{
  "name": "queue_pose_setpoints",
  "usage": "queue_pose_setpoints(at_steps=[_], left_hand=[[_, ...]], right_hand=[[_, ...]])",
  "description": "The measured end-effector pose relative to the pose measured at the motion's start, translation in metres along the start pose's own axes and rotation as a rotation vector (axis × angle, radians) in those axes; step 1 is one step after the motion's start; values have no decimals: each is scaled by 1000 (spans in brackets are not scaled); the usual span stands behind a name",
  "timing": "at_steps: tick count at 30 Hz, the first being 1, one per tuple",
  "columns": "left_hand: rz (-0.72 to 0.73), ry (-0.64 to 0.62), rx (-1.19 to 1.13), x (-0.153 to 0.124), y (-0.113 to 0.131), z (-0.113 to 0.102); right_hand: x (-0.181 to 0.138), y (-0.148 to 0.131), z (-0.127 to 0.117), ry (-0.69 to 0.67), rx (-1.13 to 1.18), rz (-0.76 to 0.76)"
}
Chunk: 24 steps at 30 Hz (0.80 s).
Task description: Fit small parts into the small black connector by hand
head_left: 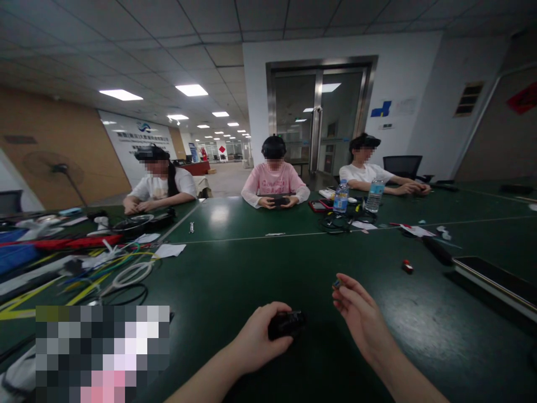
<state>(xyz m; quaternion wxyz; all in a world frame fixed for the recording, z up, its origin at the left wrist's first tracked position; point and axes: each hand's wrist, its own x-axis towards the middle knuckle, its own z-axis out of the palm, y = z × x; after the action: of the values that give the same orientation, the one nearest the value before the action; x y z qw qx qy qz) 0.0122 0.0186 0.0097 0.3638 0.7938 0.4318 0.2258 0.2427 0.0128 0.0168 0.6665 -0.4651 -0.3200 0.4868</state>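
My left hand (264,336) grips a black computer mouse (287,324) from its left side, thumb in front and fingers behind, low over the green table. To the right, my right hand (356,313) is raised a little, pinching a small piece (337,284) with a gold and bluish look between thumb and fingertips. That piece is too small and too covered to name. Apart from both hands, a small red and silver object (406,266) lies on the table beyond my right hand.
Cables (130,274) and tools crowd the left side. A black-topped flat object (495,280) lies at the right. Two water bottles (341,197) stand farther back near a phone and wires. Three people in headsets sit across the table (235,268), the middle one (274,182) holding something dark.
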Motion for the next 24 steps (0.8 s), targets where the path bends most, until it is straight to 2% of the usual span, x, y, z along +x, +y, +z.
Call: queue_pose_setpoints(at_steps=[8,16,24], left_hand=[[-26,-13,-94,1,-2,-1],[40,-65,-192,-3,9,-7],[-16,-94,-318,-1,6,-7]], right_hand=[[0,-1,1,-14,130,47],[-1,-2,1,-67,145,72],[-3,-1,1,-91,135,88]])
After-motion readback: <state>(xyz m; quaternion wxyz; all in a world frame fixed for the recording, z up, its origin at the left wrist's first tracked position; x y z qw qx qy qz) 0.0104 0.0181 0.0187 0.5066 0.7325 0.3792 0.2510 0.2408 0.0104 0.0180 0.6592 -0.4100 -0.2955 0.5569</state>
